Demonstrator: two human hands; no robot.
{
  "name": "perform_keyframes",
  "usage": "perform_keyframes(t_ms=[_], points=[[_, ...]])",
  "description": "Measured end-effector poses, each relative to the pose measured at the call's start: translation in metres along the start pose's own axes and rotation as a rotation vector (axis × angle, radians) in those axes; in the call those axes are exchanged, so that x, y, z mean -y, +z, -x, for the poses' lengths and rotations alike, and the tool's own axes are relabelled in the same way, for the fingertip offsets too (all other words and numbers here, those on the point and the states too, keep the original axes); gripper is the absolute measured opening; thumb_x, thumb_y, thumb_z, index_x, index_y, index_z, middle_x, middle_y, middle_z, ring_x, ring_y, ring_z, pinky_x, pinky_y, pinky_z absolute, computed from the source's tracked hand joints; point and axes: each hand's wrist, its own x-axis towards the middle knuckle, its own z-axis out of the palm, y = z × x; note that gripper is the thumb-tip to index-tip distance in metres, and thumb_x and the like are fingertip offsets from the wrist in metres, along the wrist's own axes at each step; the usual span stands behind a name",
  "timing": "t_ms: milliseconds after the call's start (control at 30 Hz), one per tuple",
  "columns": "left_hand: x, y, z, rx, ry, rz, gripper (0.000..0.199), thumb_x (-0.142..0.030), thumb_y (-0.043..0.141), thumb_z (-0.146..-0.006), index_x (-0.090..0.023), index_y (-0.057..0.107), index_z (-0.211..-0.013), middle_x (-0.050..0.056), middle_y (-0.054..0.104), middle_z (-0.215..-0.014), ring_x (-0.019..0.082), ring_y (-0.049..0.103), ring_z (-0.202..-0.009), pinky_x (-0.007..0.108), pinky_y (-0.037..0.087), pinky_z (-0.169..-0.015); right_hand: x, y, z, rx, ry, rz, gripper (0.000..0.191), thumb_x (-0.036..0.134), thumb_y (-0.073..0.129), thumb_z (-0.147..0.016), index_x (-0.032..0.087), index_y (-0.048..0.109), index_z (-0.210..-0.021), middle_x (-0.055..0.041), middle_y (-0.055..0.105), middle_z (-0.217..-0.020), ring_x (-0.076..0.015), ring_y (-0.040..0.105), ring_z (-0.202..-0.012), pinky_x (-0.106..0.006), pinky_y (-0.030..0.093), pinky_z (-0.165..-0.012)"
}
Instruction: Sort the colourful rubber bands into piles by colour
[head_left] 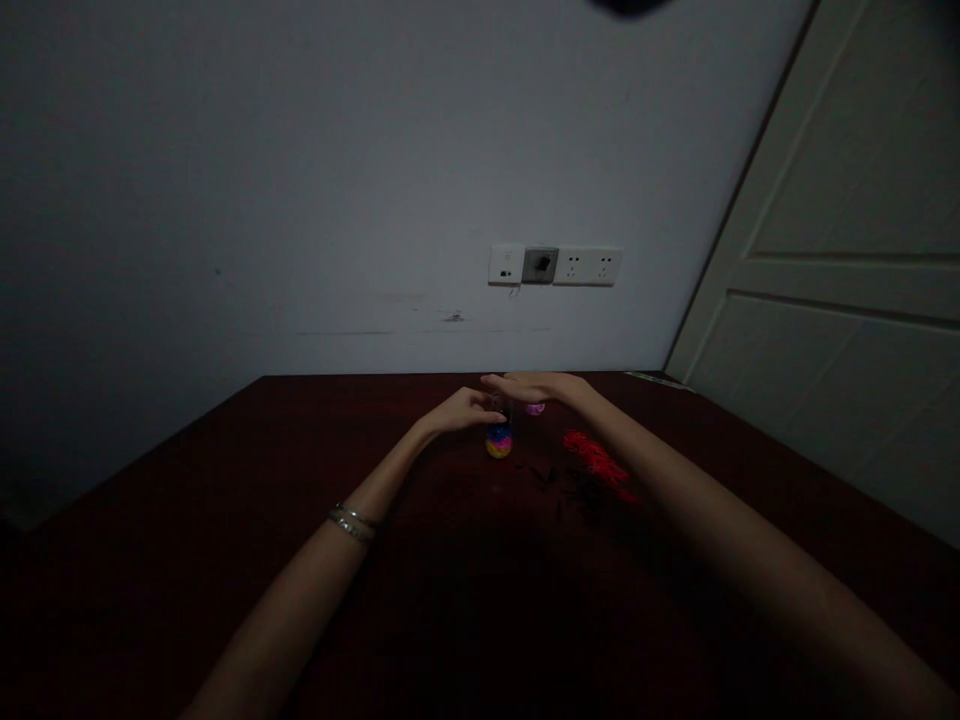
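A small clear jar (499, 441) stands on the table, with yellow, pink and blue layers inside; what makes up the layers is too small to tell. My left hand (463, 411) grips the jar's upper part from the left, thumb in front. Over the jar's mouth lies my right hand (529, 386), its fingers stretched out flat and pointing left. Whether the palm touches the rim cannot be made out. Just behind my right wrist shows a small pink-purple round thing (535, 408), partly hidden.
A heap of bright red strands (598, 462) lies on the dark red table (360, 420) near my right forearm. Dark strands (589, 490) are scattered beside it. Behind the table rises a pale wall with sockets (587, 266); a panelled door (847, 270) stands at the right.
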Motion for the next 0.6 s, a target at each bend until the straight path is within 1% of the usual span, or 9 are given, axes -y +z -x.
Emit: perform_keyframes(t_ms=[67,133,267,367,433,500,600], points=[[-0.001,-0.001,0.001,0.005,-0.004,0.015,0.033,-0.038,0.064,-0.067,-0.007,0.064,-0.079,-0.001,0.049,-0.057,0.006,0.033,-0.049,0.022,0.025,-0.047,0.005,-0.004,0.004,0.009,0.057,0.001,0.060,0.057,0.023,-0.086,0.014,0.065,-0.084,-0.0084,0.066,-0.081,-0.0207,0.058,-0.076,-0.032,0.043,-0.070],[-0.003,-0.001,0.001,0.021,-0.003,0.040,0.034,-0.037,0.064,-0.068,-0.008,0.065,-0.084,-0.002,0.049,-0.057,0.006,0.033,-0.048,0.022,0.024,-0.047,0.010,-0.008,0.009,0.023,0.094,-0.010,0.061,0.056,0.022,-0.086,0.013,0.065,-0.083,-0.0098,0.066,-0.086,-0.0211,0.058,-0.079,-0.033,0.042,-0.074],[-0.005,-0.002,0.003,0.052,0.001,0.065,0.038,-0.037,0.063,-0.068,-0.009,0.064,-0.094,0.000,0.054,-0.061,0.006,0.035,-0.050,0.022,0.026,-0.049,0.018,-0.015,0.015,-0.012,0.083,-0.035,0.062,0.054,0.022,-0.087,0.013,0.067,-0.076,-0.0114,0.067,-0.085,-0.0207,0.058,-0.077,-0.034,0.041,-0.078],[-0.005,-0.002,0.002,0.069,0.011,0.092,0.043,-0.036,0.063,-0.068,-0.009,0.062,-0.101,0.003,0.058,-0.071,0.007,0.041,-0.054,0.022,0.029,-0.052,0.021,-0.021,0.022,-0.036,0.062,-0.044,0.064,0.052,0.021,-0.088,0.012,0.068,-0.074,-0.0120,0.067,-0.084,-0.0199,0.058,-0.076,-0.034,0.040,-0.080],[-0.005,-0.002,0.001,0.068,0.012,0.102,0.047,-0.036,0.063,-0.068,-0.009,0.060,-0.106,0.003,0.059,-0.074,0.008,0.043,-0.056,0.022,0.030,-0.053,0.022,-0.026,0.030,-0.075,0.058,-0.038,0.065,0.051,0.020,-0.089,0.011,0.068,-0.074,-0.0123,0.067,-0.085,-0.0190,0.058,-0.075,-0.033,0.040,-0.080],[-0.006,-0.004,0.002,0.037,0.000,0.069,0.049,-0.036,0.063,-0.068,-0.009,0.058,-0.109,0.002,0.057,-0.071,0.007,0.041,-0.055,0.021,0.028,-0.051,0.020,-0.032,0.041,-0.148,0.064,-0.018,0.063,0.049,0.021,-0.089,0.010,0.068,-0.076,-0.0123,0.067,-0.085,-0.0183,0.058,-0.075,-0.032,0.040,-0.078],[-0.016,-0.014,0.005,-0.066,-0.047,-0.048,0.051,-0.041,0.063,-0.068,-0.009,0.057,-0.108,-0.001,0.049,-0.059,0.007,0.036,-0.049,0.021,0.023,-0.047,0.010,-0.039,0.061,-0.249,0.077,0.009,0.059,0.048,0.024,-0.088,0.010,0.068,-0.078,-0.0111,0.067,-0.085,-0.0176,0.058,-0.075,-0.031,0.041,-0.077]])
